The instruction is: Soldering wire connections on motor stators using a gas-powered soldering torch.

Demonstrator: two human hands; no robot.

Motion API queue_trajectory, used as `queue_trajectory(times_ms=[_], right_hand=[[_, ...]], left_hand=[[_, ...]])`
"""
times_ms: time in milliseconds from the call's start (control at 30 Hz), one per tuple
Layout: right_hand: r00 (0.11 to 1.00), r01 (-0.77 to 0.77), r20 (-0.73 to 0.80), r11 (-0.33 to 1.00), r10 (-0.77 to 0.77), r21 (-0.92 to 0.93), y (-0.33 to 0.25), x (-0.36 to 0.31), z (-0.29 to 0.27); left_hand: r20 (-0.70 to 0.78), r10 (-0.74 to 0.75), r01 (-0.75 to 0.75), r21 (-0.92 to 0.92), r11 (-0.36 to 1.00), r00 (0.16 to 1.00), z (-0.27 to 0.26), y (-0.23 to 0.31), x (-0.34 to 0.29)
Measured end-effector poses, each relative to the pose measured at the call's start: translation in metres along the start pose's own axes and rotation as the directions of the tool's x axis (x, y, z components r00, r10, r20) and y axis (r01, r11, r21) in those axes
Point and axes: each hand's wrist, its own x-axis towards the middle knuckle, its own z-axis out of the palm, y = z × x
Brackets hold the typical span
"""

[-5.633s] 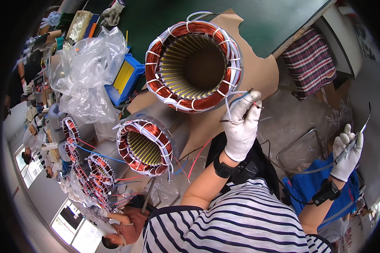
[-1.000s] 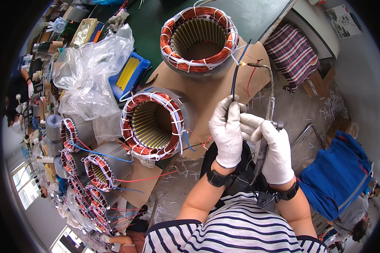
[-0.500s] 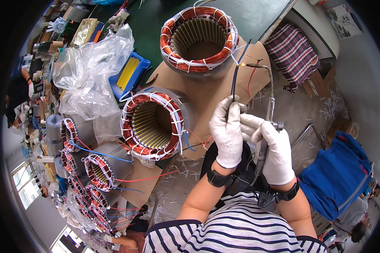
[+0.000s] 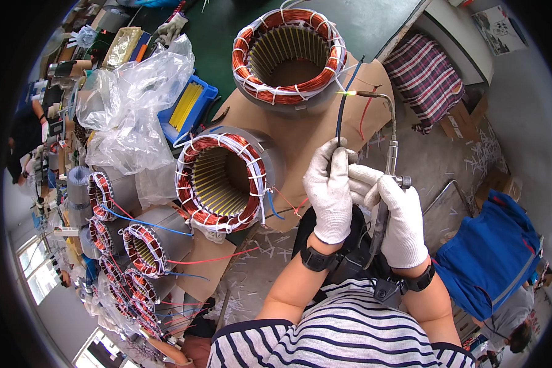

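My gloved left hand [image 4: 329, 190] pinches the lower end of a dark wire [image 4: 341, 113] that stands up from the fingers and turns blue near its top. In my gloved right hand [image 4: 398, 214] is a gas torch [image 4: 394, 153], gripped by its handle below a valve knob. The bent neck of the torch points left, and a small flame from its nozzle [image 4: 365, 94] reaches the wire's upper part. Behind the wire stands a large stator [image 4: 288, 92] with copper windings laced in white. A second stator [image 4: 224, 184] lies left of my left hand.
Brown cardboard [image 4: 306, 147] covers part of the green table [image 4: 368, 24]. Clear plastic bags [image 4: 132, 110] and a blue bin [image 4: 190, 110] of yellow strips are at the left. Several smaller stators [image 4: 144, 248] trail wires. A blue cloth [image 4: 487, 254] hangs at right; a co-worker [image 4: 30, 122] is far left.
The torch flame looks longer and brighter across the wire, its nozzle slightly further right. Both hands keep nearly the same place and grip.
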Motion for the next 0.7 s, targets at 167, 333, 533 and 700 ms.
queue_trajectory(times_ms=[167, 333, 533, 700], right_hand=[[1.0, 0.006, 0.016, 1.0, -0.006, 0.003, -0.0005, -0.001, -0.0006], [1.0, -0.004, 0.02, 1.0, 0.005, -0.013, -0.0021, -0.0016, 0.0001], [1.0, -0.012, 0.009, 1.0, 0.012, -0.005, -0.0008, -0.001, 0.0], [1.0, -0.008, 0.011, 1.0, 0.008, -0.007, 0.0004, -0.0005, -0.0014]], left_hand=[[-0.007, 0.007, -0.007, -0.002, 1.0, 1.0, 0.0014, 0.0001, 0.0001], [0.013, -0.009, 0.009, -0.019, 1.0, 1.0, -0.0011, -0.0007, -0.0005], [0.009, -0.017, 0.017, -0.009, 1.0, 1.0, -0.0014, -0.0016, 0.0004], [0.006, -0.015, 0.015, -0.009, 1.0, 1.0, -0.0013, -0.0011, 0.0002]])
